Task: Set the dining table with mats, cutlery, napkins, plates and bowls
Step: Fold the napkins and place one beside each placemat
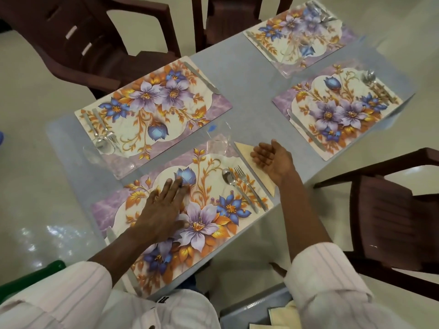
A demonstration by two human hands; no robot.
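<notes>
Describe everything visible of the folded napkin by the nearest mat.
The pale cream folded napkin, paper-like, forms a long flat triangle. It lies on the frosted glass table along the right edge of the nearest floral place mat. The right hand, fingers relaxed, covers its middle; whether it actually touches cannot be told.

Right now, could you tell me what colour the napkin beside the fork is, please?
The napkin is pale cream-yellow, seen best in the head view.

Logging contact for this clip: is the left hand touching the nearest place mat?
Touching. The head view shows the left hand lying flat, fingers straight, on the nearest place mat, with no gap visible.
</notes>
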